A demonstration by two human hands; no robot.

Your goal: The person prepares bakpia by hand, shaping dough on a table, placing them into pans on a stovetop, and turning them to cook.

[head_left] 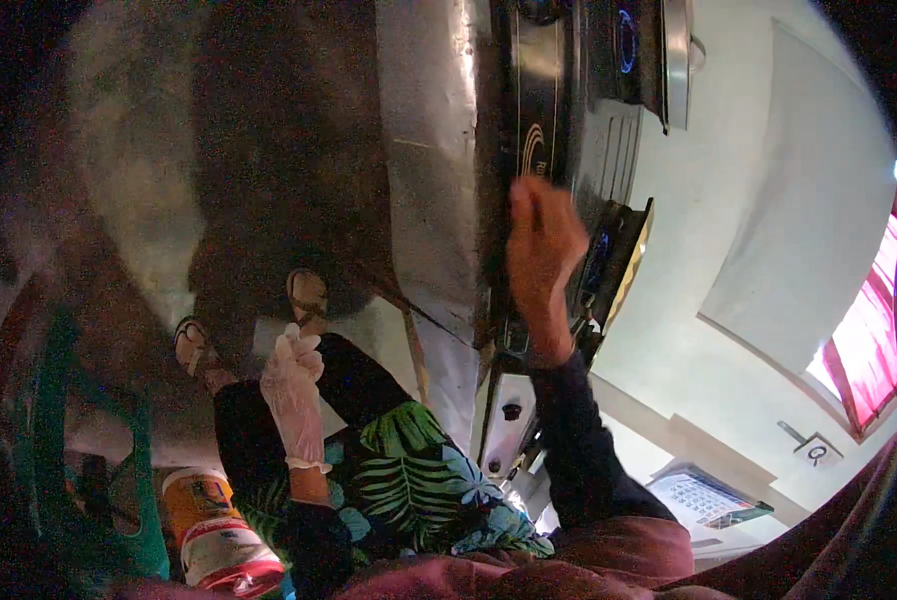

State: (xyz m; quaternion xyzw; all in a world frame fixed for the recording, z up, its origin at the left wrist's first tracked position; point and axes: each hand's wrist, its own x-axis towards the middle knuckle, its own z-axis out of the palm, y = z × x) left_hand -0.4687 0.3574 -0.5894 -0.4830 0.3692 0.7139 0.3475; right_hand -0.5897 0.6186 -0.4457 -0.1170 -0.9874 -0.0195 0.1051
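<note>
My right hand (546, 245) is bare and closed, its fingers curled inward, over the black front panel of a gas stove (543, 95). Whatever may be in those fingers is hidden. Behind it, blue flame shows at the near burner (600, 247) and at the far burner (625, 42). My left hand (296, 385) wears a clear disposable glove and hangs low in front of my lap, fingers folded in. From this side I cannot make out whether it holds anything. A pale patch on the floor shows just behind its fingertips.
A silvery sheet (433, 130) covers the counter front beside the stove. A metal pot (676, 60) stands by the far burner. At lower left are a green plastic chair (146, 480) and an orange-and-white bucket (213, 540). A calendar (703, 497) lies at lower right.
</note>
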